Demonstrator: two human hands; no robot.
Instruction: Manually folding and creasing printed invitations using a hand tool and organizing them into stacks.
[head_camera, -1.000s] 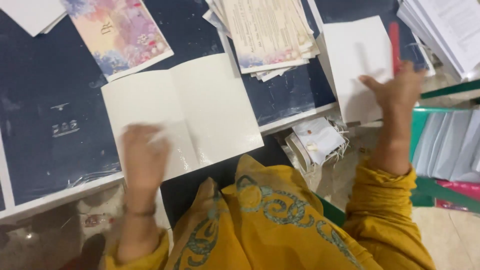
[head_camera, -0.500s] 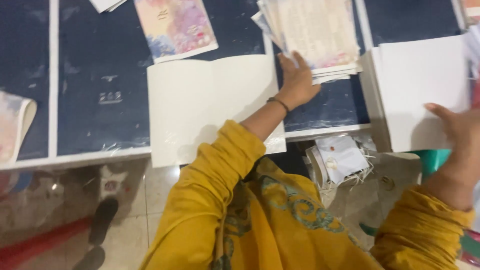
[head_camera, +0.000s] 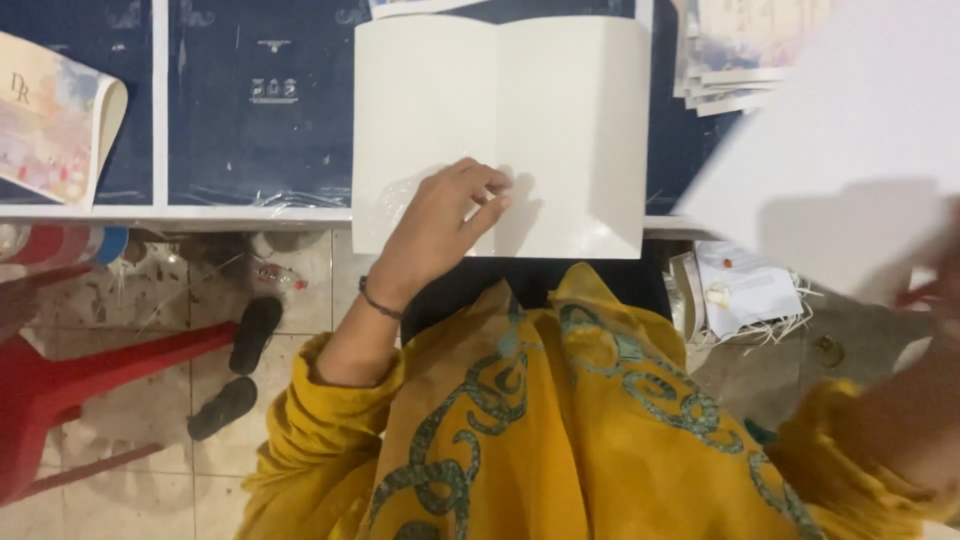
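The left hand (head_camera: 450, 215) rests, fingers loosely curled, on the open white folder (head_camera: 500, 135) on the counter (head_camera: 250, 110). The right hand (head_camera: 935, 295), blurred and cut off at the edge, grips a white sheet (head_camera: 850, 150)

Dark blue table top (head_camera: 250, 150) with white dividing strips. Curled colourful printed sheet (head_camera: 50, 120) at far left edge. Stack of printed sheets (head_camera: 740, 50) at upper right. Below table: red plastic stool (head_camera: 90, 380), pair of black sandals (head_camera: 240, 370) on tiled floor (head_camera: 130, 490), crumpled paper bundle (head_camera: 745, 290) at right.
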